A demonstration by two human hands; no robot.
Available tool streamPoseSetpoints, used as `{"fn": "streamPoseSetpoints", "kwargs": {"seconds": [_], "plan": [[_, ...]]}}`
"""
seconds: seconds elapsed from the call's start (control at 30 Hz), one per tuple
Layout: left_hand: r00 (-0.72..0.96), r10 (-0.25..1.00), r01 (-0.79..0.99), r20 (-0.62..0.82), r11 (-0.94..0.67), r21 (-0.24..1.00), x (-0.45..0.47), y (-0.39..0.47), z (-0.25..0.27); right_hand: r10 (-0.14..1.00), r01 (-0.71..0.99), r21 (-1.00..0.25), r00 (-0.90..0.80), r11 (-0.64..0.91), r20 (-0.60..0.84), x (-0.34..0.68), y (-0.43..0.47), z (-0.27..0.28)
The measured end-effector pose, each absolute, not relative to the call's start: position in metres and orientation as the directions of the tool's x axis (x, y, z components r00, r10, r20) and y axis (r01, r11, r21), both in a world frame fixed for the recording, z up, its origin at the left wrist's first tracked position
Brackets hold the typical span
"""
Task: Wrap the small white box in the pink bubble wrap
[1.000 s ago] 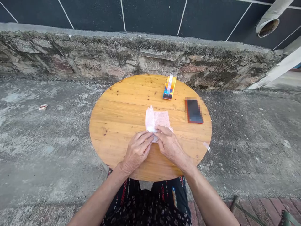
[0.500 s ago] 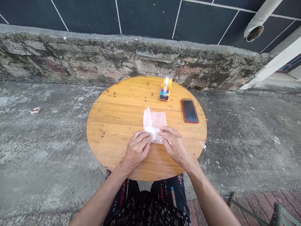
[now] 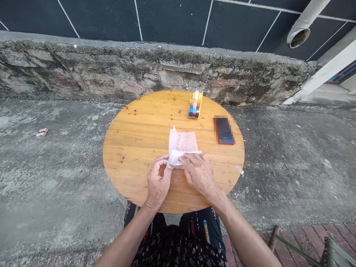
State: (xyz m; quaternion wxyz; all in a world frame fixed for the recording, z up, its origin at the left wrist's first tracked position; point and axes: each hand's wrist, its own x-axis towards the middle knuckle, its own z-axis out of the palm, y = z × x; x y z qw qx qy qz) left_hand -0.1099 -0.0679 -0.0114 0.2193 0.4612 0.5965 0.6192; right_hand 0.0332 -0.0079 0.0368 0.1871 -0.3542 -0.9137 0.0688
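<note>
A pinkish-white, translucent sheet that looks like bubble wrap (image 3: 187,141) lies partly folded on the wooden table, its left strip standing up a little. The near part is folded over into a whiter layer; whatever it may enclose is hidden. At the near left corner my left hand (image 3: 159,181) pinches the wrap's edge between thumb and fingers. My right hand (image 3: 198,172) rests flat over the folded near part, fingers stretched out and pointing left, covering its right side.
The round wooden table (image 3: 133,141) carries a yellow and blue tape dispenser (image 3: 195,105) at the back and a dark phone (image 3: 224,130) with a red edge at right. A strip of clear tape (image 3: 240,170) hangs off the right rim. Behind is a stone ledge (image 3: 111,76).
My left hand has shifted left to the wrap's corner, its thumb and fingers now rounded. The right hand has slid left and flattened over the near fold, which now spreads wider.
</note>
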Motion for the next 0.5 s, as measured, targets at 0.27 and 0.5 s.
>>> {"fn": "streamPoseSetpoints", "kwargs": {"seconds": [0.27,0.5], "plan": [[-0.594,0.801,-0.063,0.073,-0.137,0.989,-0.1045,-0.0627,-0.0063,0.676,0.64,-0.219,-0.692,0.737,0.252,0.0327,-0.0088,0.0376],[-0.587,0.797,0.023,0.142,-0.159,0.987,-0.1016,-0.0598,-0.0116,0.661,0.653,-0.117,-0.718,0.748,0.218,0.0275,-0.0114,0.0427]]}}
